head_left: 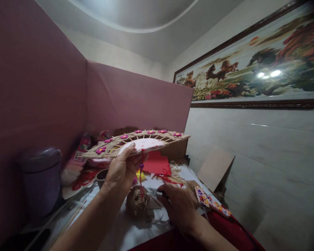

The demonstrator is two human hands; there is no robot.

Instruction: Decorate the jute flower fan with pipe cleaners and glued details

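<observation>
My left hand [122,170] grips the lower edge of a handmade fan [146,144], thumb on its pale pink centre. Thin sticks spread out from that centre to a twine-wrapped outer band with magenta flowers. A red cord with purple beads [141,166] hangs from the fan in front of a ball of twine [138,202] on the table. To the right of the twine, my right hand [179,205] is low over the table, fingers curled around a small dark object. Most of that object is hidden by the fingers, so its kind is unclear.
Red paper [157,164], loose sticks and red threads lie behind the hands. A flower-patterned strip [211,202] is at the right, a dark cup [102,176] at the left. A lilac lidded bin [42,181] stands far left. Pink panels [136,101] enclose the back and left.
</observation>
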